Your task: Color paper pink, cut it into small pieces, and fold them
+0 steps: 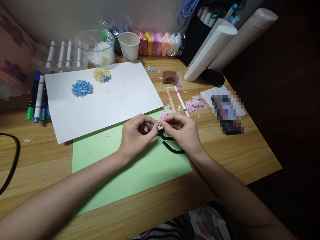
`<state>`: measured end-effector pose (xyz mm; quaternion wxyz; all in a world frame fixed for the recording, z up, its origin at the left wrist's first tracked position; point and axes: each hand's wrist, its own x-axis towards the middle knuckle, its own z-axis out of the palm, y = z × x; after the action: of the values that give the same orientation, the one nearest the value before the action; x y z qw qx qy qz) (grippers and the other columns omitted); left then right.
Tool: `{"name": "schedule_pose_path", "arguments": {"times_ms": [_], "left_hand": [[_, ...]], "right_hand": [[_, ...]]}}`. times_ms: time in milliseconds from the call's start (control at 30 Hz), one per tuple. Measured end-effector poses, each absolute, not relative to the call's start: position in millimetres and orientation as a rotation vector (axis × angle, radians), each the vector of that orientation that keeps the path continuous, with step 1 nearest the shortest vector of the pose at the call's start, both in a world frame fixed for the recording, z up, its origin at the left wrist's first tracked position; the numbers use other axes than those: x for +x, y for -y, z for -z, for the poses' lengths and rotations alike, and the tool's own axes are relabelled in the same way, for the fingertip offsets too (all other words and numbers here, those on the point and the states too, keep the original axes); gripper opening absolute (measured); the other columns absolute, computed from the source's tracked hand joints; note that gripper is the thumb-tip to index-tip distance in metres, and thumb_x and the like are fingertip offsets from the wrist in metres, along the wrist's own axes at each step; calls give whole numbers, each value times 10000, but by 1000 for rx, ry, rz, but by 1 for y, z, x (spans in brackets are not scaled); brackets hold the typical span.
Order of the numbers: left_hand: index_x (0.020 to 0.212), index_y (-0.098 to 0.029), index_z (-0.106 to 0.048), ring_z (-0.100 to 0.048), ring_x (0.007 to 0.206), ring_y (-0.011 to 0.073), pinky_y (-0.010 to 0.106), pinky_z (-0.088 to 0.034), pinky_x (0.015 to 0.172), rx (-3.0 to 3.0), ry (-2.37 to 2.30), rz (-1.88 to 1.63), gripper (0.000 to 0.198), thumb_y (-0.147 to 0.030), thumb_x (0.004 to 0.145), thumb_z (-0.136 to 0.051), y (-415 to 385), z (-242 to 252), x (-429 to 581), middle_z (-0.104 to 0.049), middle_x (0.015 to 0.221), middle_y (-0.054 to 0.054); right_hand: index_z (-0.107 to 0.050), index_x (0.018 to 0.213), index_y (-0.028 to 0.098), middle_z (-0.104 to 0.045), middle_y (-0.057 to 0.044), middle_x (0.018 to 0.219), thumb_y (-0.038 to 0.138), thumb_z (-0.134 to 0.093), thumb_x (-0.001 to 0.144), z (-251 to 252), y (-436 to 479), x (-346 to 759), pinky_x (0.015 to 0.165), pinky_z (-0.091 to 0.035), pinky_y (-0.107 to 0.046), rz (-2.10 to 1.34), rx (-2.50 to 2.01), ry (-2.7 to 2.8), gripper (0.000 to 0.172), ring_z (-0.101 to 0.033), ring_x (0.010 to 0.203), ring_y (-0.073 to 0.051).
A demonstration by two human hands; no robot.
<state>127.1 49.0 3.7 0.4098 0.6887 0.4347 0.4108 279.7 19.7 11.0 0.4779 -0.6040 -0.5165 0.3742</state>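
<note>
My left hand (138,133) and my right hand (183,131) meet over the green sheet (112,173), fingertips pinched on one small pink-and-white paper piece (159,123). Beneath my hands lie black-handled scissors (172,149), their blades mostly hidden. Several pink paper scraps (164,114) show just behind my fingertips. A white sheet (120,96) overlaps the far part of the green one. On it sit a blue cluster of paper bits (82,88) and a yellow cluster (101,75) with some blue at its edge.
Right of my hands lie a white marker (181,101), a wooden stick (171,99), a pink scrap pile (196,103) and a blurred-out object (227,115). Behind stand a paper cup (129,46), a clear tub (95,50), packed coloured clay (157,43) and a white roll (211,53).
</note>
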Motion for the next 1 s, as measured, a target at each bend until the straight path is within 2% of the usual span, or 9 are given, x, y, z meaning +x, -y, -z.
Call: {"name": "schedule_pose_path", "arguments": {"times_ms": [333,567,800,1000], "left_hand": [[746,-173,-628,-452,521,74,217,-379,486,1681,-1117,-1013,60,-219,779,-649,-50,-4,127,-594,653,-13],[760,-178,-606,-479,546,86,219,-397,497,1648,-1091,-1020,157,-295,742,-710,-50,-5,128,-602,674,-5],[770,-160,-639,-465,518,74,213,-392,492,1709,-1086,-1011,49,-198,744,-656,-49,-6,127,-599,664,-6],[735,-151,-644,-459,507,63,201,-383,489,1708,-1135,-1000,41,-179,757,-621,-48,-7,127,-611,657,-13]], "right_hand": [[-668,721,160,-640,-9,658,254,-681,738,-12,-20,281,544,-459,-236,-918,-1479,1247,97,-561,603,-117],[-679,721,153,-639,-9,635,279,-706,719,-12,-20,281,532,-463,-236,-1013,-1469,1224,129,-566,586,-116],[-673,723,155,-702,-34,714,344,-740,693,-14,-22,280,610,-514,-252,-1184,-1391,1130,202,-627,652,-134],[-672,733,155,-667,-27,673,318,-711,726,-12,-20,280,563,-467,-251,-1138,-1442,1177,168,-588,614,-128]]}}
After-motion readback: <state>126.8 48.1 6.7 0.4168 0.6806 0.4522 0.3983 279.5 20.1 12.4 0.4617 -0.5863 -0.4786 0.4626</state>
